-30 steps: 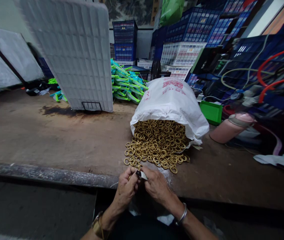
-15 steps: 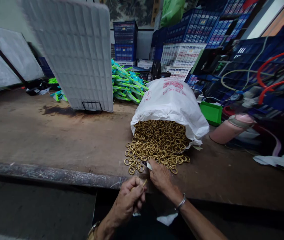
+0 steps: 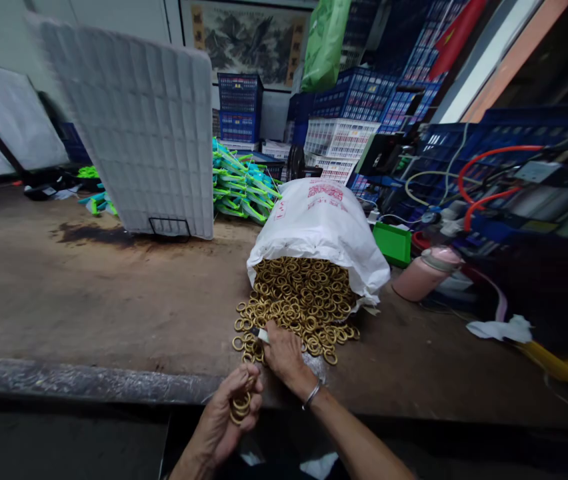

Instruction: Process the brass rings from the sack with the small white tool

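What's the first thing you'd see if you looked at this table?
A shiny heap of gold rings spilling from a white sack on the brown table. The left hand grips a few gold rings at the near edge; the right hand touches the heap.

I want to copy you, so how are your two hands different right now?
The left hand is curled shut around a small stack of rings; the right hand pinches a white piece. The left hand hangs off the table edge; the right hand reaches onto the heap of rings. Both are bare.
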Available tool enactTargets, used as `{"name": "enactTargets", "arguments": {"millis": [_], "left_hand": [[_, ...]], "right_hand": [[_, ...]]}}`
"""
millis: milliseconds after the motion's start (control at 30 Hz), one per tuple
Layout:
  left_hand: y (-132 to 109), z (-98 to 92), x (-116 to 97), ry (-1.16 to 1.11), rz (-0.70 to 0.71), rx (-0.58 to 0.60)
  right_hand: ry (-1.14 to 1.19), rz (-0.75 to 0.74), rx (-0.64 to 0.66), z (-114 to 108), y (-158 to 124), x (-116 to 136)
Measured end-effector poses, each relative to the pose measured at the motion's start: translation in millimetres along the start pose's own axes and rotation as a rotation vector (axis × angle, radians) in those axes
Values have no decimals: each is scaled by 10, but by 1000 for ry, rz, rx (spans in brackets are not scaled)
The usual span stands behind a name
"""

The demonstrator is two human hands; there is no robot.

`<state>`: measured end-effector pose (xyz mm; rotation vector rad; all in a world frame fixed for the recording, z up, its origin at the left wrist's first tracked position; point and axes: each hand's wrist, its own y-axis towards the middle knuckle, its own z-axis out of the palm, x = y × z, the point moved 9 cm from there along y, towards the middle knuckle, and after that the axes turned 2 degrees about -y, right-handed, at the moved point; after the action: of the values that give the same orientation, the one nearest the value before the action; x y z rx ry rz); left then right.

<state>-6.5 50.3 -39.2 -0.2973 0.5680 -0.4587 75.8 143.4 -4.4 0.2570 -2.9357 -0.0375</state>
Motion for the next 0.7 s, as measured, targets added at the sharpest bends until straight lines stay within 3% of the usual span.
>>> {"name": "enactTargets", "arguments": {"millis": [133,400,700], "left_hand": [[68,-104,5,-87,-12,-51],[142,-43,-165,-3,88,-129],[162,68,-113,221,137,-106]], "right_hand": [[156,-10,-39,-55,-9,-61],[839,70,-57,-89,-209,-216],[951,87,-27,-67,-384,-126]]}}
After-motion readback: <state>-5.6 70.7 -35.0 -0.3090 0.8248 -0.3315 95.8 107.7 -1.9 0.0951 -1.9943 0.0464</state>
